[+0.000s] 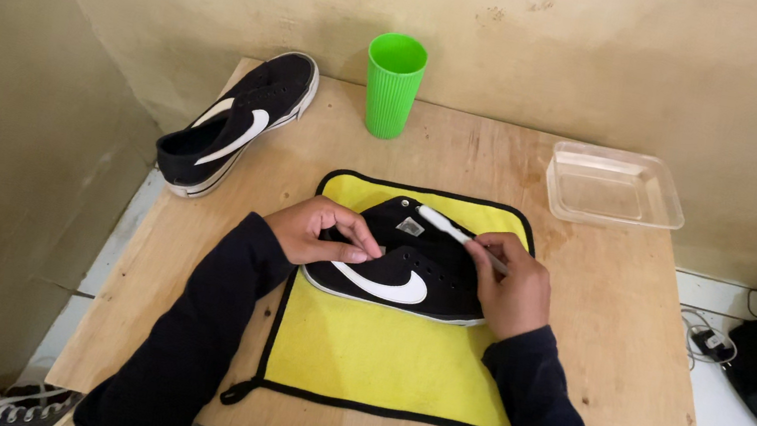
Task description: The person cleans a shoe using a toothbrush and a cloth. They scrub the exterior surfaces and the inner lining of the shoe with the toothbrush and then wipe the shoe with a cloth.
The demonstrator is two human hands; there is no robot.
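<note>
A black sneaker (405, 266) with a white side mark and white sole lies on its side on a yellow cloth (386, 356) with black edging. My left hand (323, 232) grips the sneaker's heel end, fingers curled over its opening. My right hand (511, 283) rests at the toe end and holds a thin white brush-like tool (454, 232) that lies across the top of the shoe. Dark long sleeves cover both of my arms.
A second black sneaker (233, 124) lies at the wooden table's (616, 312) far left corner, overhanging the edge. A green ribbed cup (392, 83) stands at the back. A clear plastic tray (615, 188) sits back right. Walls close in behind and left; a cable and dark bag lie on the floor right.
</note>
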